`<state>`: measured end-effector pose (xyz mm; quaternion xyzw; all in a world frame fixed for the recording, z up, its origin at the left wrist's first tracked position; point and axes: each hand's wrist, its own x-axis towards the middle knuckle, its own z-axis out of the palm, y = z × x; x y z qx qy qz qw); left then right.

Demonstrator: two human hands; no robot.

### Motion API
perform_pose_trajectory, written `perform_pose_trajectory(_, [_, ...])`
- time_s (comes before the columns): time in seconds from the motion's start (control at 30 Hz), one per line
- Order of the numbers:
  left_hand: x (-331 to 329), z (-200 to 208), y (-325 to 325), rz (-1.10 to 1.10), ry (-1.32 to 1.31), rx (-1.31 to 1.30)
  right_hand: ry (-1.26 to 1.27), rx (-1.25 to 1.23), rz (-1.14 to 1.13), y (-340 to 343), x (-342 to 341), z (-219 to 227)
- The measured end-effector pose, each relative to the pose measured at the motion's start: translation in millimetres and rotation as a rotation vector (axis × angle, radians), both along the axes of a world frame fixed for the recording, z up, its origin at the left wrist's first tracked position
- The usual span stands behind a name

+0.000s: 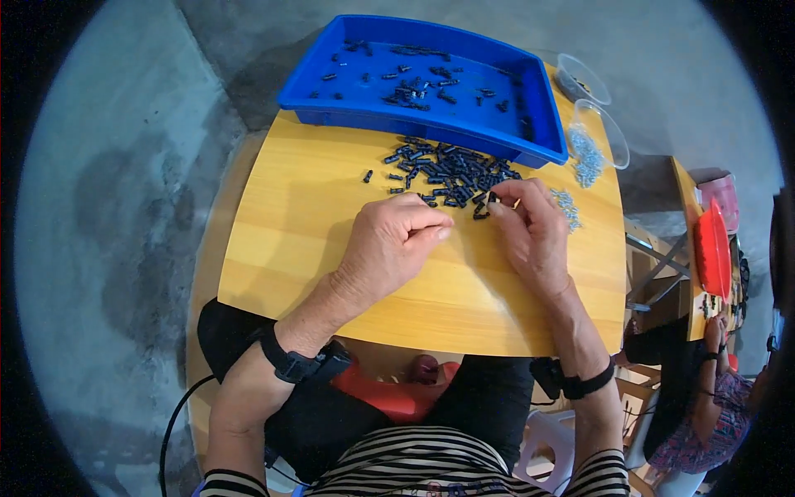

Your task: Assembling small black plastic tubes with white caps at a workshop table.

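Observation:
My left hand (389, 238) is closed in a pinch over the near middle of the table. Whatever its fingertips may hold is too small or hidden to name. To its right, my right hand (534, 232) pinches a small black cylindrical part (493, 199) between thumb and fingers. Just beyond both hands lies a heap of small black cylindrical parts (451, 170), with a few strays at its left edge. Small silvery pieces, perhaps screws (566, 207), are spread beside my right hand.
A blue tray (414, 120) holding scattered black parts stands at the table's (281, 224) far side. Two clear plastic tubs (617, 141) sit at the right edge, one spilling silvery pieces. Farther right, another person (704, 414) works at a table with a red basin (712, 248).

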<state>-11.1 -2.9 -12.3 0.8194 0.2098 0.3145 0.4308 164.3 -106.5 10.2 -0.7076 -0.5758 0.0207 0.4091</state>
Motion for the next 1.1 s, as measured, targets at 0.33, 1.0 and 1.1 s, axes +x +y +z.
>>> perform_pose_trajectory(0.33, [-14,18,-1,-0.194,-0.073,-0.896,0.188,0.121,0.401,-3,-29,-4])
perform_pose_trajectory(1.0, [-17,30,-5,-0.257,-0.005,-1.102,0.427,0.199,0.352,-8,-32,-11])
perform_pose_trajectory(1.1, [-24,28,-3,-0.23,0.037,-1.05,0.431,0.201,0.425,-5,-36,-9])
